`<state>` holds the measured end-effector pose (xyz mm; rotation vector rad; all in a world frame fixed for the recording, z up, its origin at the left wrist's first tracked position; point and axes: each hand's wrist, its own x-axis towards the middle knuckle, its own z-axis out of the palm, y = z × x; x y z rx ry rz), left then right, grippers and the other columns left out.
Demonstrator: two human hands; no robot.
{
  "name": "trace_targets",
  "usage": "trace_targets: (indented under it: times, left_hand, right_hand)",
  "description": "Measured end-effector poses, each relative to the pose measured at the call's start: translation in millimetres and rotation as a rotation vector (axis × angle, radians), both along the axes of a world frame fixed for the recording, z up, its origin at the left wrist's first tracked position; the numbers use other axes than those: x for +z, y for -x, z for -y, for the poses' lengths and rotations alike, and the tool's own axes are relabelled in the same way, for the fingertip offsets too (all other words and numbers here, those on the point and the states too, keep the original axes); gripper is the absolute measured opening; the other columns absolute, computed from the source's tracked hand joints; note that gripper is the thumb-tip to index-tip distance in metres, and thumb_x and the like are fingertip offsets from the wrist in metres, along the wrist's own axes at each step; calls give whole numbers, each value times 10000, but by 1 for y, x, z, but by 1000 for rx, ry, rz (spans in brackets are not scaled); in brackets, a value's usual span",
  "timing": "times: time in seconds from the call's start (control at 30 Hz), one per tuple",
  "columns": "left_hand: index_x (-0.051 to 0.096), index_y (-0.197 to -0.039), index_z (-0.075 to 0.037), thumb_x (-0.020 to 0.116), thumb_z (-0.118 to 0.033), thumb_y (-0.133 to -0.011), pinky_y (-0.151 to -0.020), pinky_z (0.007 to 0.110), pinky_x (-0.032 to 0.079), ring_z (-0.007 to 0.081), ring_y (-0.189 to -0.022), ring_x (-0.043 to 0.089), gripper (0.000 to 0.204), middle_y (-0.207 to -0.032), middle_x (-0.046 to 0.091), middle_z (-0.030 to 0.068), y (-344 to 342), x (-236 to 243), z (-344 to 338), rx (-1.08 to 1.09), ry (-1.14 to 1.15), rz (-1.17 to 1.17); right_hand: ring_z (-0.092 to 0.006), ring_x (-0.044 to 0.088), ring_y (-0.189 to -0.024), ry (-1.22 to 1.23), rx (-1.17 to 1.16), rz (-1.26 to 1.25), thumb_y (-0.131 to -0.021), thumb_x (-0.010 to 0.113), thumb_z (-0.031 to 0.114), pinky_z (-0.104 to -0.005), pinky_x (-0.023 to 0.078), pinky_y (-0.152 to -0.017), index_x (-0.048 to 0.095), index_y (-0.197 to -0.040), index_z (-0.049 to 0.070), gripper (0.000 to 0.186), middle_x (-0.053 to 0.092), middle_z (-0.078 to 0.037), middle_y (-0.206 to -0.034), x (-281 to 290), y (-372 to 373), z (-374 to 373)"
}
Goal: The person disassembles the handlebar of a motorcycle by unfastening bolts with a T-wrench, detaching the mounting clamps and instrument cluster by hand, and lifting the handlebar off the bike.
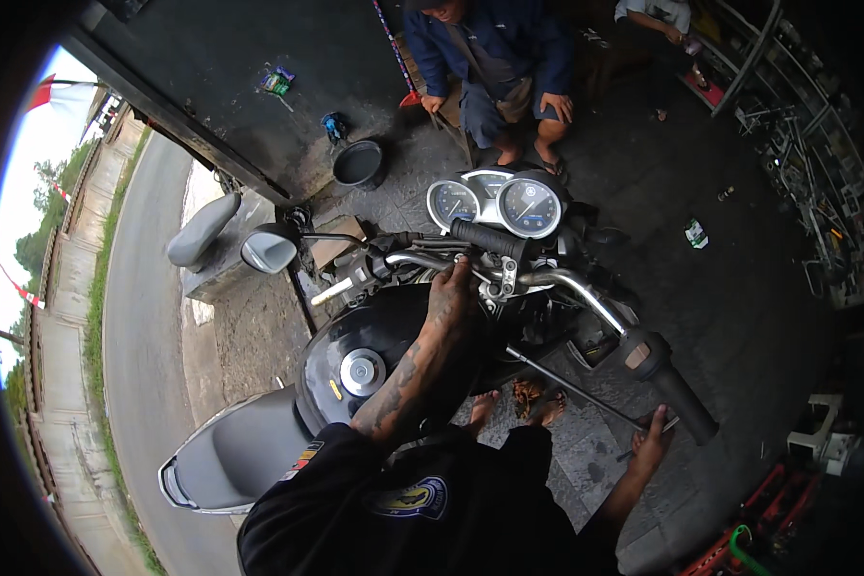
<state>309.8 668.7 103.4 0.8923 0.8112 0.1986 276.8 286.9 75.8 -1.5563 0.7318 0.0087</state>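
Note:
A motorcycle stands before me, with a black fuel tank (331,336), a chrome handlebar (581,288) and a twin-dial gauge cluster (492,204). My left hand (451,293) reaches over the tank to the middle of the handlebar, beside the metal handlebar clamp (509,276). Its fingers are drawn together there; what they pinch is too small to make out. Low on the right, below the black right grip (686,403), my right hand (651,440) is closed around the crossbar of a T-handle wrench (576,389). The wrench's long shaft slants toward the front of the bike, its end near the fork area.
A seated person (490,67) faces the bike's front; another person (662,24) is farther right. A black basin (359,164) lies by the wall. Metal parts fill a rack (816,192) at right, and a red tool tray (758,518) stands lower right. The road (144,317) runs along the left.

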Motion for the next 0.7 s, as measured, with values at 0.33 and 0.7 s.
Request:
trace_targets:
  times: [0.33,0.7]
  left_hand:
    - [595,-941,28,437,-348,-998,-619,402,434,353,-664,581,411,-727,617,177,32,21,-43,-306,-1082,-78]
    - [595,-1058,-58,416,-335,-981,-741,538,473,450,-858,605,339,-870,648,241,46,-21,-48,-637,-1465,-192]
  right_hand:
    - [-53,333,-363,-19,124,-75,-917,580,482,-223,209,-348,516,-661,42,513,410,19,-494,-20,74,-11]
    - [-53,315,-338,-198,-5,-5,-923,575,475,-215,198,-320,478,-669,48,506,389,15,-479,-14,98,-6]
